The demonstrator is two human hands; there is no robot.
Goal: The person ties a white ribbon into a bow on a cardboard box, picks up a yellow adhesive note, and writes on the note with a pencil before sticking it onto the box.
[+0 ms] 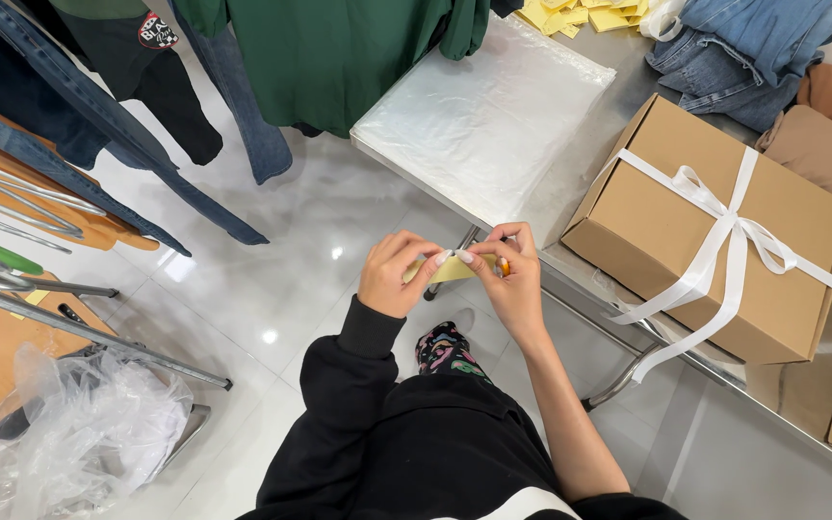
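Note:
My left hand [395,274] and my right hand [510,274] meet in front of me, both pinching a small yellow paper slip [455,269] between thumbs and fingertips. The slip is held flat, just off the near edge of the metal table [570,183]. A black sleeve covers my left arm; my right forearm is bare. To the right, on the table, stands a brown cardboard box [782,279] tied with a white ribbon [724,241] in a bow.
A stack of clear plastic bags [483,116] lies on the table. More yellow slips [580,14], folded jeans [753,48] and tan garments [820,135] sit at the back. Clothes hang at upper left. Crumpled plastic [79,433] and metal rods lie at lower left.

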